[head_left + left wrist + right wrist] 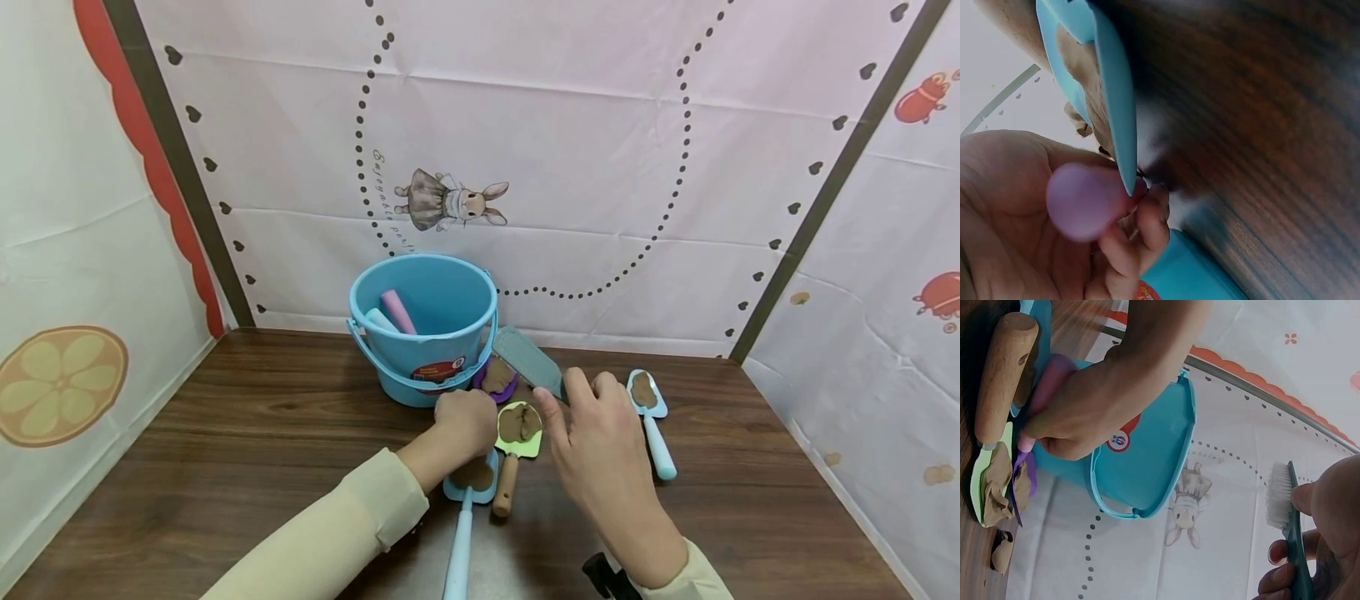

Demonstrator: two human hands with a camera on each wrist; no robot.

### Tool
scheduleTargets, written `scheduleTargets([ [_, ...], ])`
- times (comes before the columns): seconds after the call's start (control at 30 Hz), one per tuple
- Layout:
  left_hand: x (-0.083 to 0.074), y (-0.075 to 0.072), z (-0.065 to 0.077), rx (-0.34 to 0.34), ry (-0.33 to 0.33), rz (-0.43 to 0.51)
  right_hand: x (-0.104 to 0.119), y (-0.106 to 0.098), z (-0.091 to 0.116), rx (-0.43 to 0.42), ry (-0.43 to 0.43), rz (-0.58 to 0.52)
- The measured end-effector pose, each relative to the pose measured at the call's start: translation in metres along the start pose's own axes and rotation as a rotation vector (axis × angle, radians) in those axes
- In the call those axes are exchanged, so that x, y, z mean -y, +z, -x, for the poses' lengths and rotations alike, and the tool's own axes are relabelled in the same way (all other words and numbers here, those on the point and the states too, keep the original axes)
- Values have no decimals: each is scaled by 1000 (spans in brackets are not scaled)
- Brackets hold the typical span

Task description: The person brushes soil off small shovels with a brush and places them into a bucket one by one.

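My left hand grips the pink handle of a purple toy shovel, whose head bears a brown lump next to the bucket. With my right hand I hold a teal brush; its white bristles show in the right wrist view. A green shovel with a wooden handle lies between my hands, brown clay-like stuff on its head. Partly under my left wrist is a blue shovel, also bearing a brown lump.
The blue bucket stands at the back with a pink handle and a pale blue handle inside. Right of my right hand lies another blue shovel with a brown lump. Printed cloth walls enclose the wooden table.
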State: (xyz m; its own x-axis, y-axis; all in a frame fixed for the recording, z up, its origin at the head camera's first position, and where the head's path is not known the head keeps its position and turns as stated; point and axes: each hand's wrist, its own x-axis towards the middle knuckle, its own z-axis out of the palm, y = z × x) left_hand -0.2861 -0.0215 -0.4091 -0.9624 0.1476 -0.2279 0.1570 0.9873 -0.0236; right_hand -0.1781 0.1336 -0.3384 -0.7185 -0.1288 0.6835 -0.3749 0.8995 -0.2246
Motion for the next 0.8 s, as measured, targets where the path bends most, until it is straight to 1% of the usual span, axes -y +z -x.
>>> scheduleTargets([
  [0.17,-3,2,0,-31,-54,8,0,0,1,-1,6,-6],
  [0.3,-2,5,0,-61,-62,28,0,0,1,-3,5,-7],
  [0.47,1,6,3,-107,-26,33,0,0,1,1,5,-9],
  [0.67,-1,-1,10,-230,43,21,0,0,1,11,4,-13],
  [0.8,-2,-5,18,-297,71,8,0,0,1,14,4,-13],
])
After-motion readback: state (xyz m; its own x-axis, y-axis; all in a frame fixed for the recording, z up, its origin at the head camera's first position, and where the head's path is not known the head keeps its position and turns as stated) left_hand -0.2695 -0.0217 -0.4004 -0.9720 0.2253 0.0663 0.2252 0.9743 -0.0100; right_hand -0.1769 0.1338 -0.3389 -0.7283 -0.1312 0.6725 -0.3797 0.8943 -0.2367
